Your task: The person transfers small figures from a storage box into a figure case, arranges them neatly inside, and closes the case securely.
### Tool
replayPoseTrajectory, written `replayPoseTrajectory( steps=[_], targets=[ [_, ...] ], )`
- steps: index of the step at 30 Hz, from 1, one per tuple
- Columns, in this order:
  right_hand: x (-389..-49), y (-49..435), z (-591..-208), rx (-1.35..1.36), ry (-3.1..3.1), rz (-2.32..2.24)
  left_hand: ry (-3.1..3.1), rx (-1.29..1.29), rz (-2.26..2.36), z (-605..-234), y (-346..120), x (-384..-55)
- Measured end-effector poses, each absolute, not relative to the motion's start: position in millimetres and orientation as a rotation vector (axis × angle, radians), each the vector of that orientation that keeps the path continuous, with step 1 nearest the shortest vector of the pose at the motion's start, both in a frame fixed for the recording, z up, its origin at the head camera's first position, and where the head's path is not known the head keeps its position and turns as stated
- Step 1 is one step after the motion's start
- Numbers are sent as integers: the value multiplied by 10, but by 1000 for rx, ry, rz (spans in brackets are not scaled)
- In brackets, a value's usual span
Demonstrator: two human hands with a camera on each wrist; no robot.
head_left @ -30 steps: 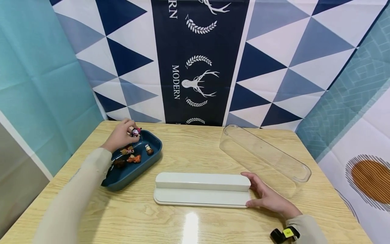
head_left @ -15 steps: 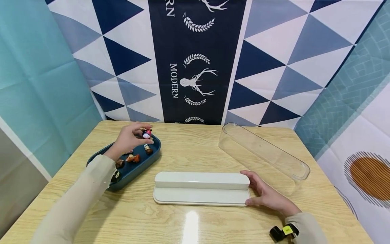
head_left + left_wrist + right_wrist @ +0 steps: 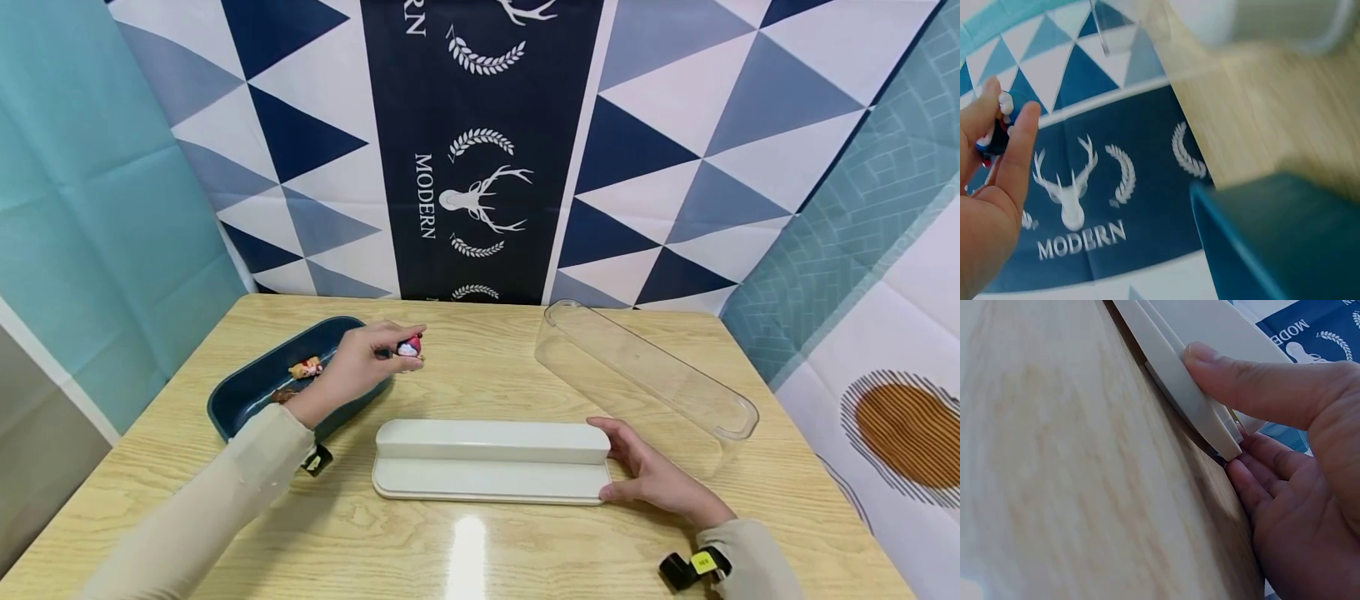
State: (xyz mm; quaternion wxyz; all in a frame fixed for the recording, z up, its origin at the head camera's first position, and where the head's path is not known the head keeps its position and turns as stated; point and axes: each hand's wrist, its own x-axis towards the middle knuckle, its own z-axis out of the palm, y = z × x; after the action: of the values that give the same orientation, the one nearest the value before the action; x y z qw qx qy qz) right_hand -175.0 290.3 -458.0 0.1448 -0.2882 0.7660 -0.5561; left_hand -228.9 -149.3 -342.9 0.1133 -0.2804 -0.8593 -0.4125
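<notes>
My left hand (image 3: 352, 367) pinches a small toy figurine (image 3: 409, 346), with pink-red, white and dark parts, between thumb and fingers. It is held just past the right end of a dark blue tray (image 3: 243, 396). The same figurine (image 3: 1001, 128) shows at the left of the left wrist view, partly covered by the fingers. On the table lies a white two-step display base (image 3: 491, 479). My right hand (image 3: 652, 479) grips its right end, thumb at the front corner and fingers at the back; the right wrist view shows the thumb (image 3: 1229, 375) on its edge.
Inside the tray lie an orange-brown figurine (image 3: 306, 367) and a brown one (image 3: 283, 394); my left arm hides part of the tray. A long clear plastic cover (image 3: 652, 367) stands at the right, behind my right hand. Patterned cloth (image 3: 480, 150) hangs behind the table.
My left hand has carried the figurine from over the tray to the right, beyond the tray's end. My right hand keeps its hold on the base, which has not moved on the table.
</notes>
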Motion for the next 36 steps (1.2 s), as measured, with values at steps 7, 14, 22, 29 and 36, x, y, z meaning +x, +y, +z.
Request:
replayPoseTrajectory(
  steps=[7, 14, 22, 29, 36],
  targets=[
    [-1750, 2899, -4578, -834, 2203, -1614, -2531, -912, -1372, -3484, -1224, -2141],
    [-1736, 2899, -4564, -823, 2219, -1613, -2522, -845, -1727, -3581, -902, -2002],
    [-1742, 2890, -4568, -838, 2211, -1629, -2453, -856, -1868, -3755, -597, -1964],
    [-1752, 2869, -4567, -818, 2228, -1620, -2430, -919, -1949, -3869, -325, -1920],
    [-1747, 2876, -4560, -800, 2233, -1609, -2484, -959, -1836, -3939, -76, -1895]
  ],
)
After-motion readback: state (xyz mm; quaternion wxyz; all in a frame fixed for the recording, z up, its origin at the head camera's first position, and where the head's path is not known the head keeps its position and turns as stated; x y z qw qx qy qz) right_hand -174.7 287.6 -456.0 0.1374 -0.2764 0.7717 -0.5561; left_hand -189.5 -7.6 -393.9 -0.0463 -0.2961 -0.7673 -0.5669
